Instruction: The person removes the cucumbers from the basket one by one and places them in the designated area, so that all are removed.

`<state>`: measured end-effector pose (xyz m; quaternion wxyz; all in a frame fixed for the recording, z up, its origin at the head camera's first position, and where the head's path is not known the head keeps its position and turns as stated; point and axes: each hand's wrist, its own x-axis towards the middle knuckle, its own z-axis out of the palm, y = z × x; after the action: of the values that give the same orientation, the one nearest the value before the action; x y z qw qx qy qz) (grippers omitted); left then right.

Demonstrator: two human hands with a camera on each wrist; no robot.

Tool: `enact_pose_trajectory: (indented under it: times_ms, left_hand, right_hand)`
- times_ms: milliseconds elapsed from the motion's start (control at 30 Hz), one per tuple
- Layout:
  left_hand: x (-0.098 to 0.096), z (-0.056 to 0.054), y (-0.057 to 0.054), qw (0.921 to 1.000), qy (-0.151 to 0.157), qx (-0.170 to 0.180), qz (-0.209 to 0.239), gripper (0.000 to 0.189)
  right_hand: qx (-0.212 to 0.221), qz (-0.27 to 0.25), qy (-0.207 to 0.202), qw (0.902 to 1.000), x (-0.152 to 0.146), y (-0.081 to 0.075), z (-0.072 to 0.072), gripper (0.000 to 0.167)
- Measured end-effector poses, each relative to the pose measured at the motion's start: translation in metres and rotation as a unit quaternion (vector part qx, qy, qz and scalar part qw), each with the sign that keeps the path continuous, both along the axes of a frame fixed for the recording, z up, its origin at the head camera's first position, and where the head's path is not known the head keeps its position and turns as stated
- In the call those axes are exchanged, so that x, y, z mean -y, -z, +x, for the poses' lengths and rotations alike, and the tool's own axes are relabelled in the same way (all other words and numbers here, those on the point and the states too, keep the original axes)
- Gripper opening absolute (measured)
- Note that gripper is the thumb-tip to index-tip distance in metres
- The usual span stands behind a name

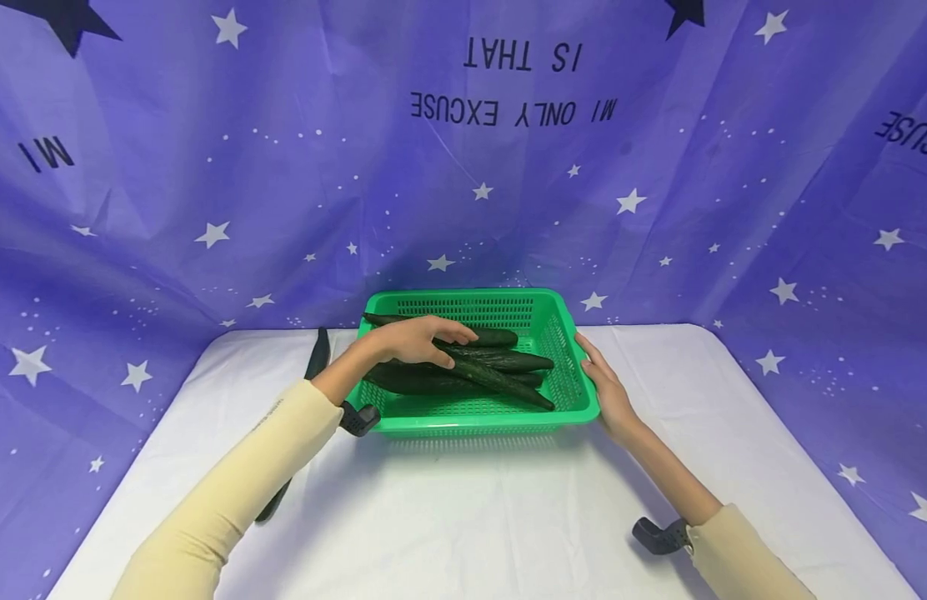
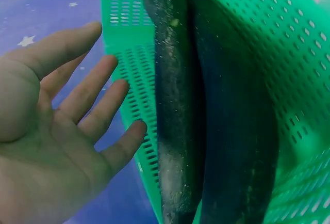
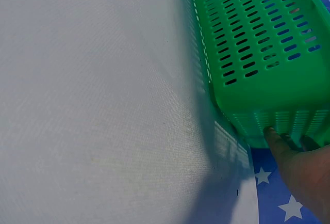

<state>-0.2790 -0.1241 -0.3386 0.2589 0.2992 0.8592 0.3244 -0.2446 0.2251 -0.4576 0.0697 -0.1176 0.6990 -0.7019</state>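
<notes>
Head view: the left hand (image 1: 414,340) hangs over dark cucumbers (image 1: 501,360) in the green basket (image 1: 471,422), its grip spread and holding nothing; the right hand (image 1: 608,390) lays straight fingers against the basket's outer end. Steady pressure there should stop the basket sliding on the desk (image 1: 508,517); picking one cucumber by its middle would handle best. The left forearm hides part of a dark long object (image 1: 318,354).

Left wrist view: the open palm sits beside two cucumbers, their lower ends cut off.

Right wrist view: fingertips touch the basket wall; the other fingers are hard to make out.

Cucumbers (image 1: 501,383) partly hidden behind the left fingers (image 1: 456,331)
</notes>
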Motion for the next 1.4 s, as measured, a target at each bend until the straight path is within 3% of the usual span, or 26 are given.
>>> enact_pose_trajectory:
  times_ms: [167,500,900,1267,1400]
  left_hand:
    - [-0.01,-0.013,0.007,0.9987,0.022,0.026,-0.037,0.056]
    - [-0.018,-0.032,0.018,0.9946,0.029,0.061,-0.078,0.054]
    - [-0.021,-0.042,0.029,0.9906,0.046,0.038,-0.123,0.049]
    - [-0.016,-0.044,0.031,0.9945,0.044,0.048,-0.082,0.044]
    - [-0.013,-0.043,0.026,0.9959,0.044,0.044,-0.065,0.044]
  right_hand:
    - [0.002,-0.005,-0.002,1.0,0.001,-0.001,0.0,0.053]
    - [0.007,-0.013,-0.001,0.9999,0.002,-0.001,0.001,0.053]
    - [0.004,-0.013,-0.004,0.9999,0.0,-0.001,0.001,0.053]
    - [0.007,-0.009,0.002,0.9999,0.001,-0.001,0.0,0.053]
    - [0.01,-0.011,0.002,0.9999,0.0,-0.001,0.0,0.053]
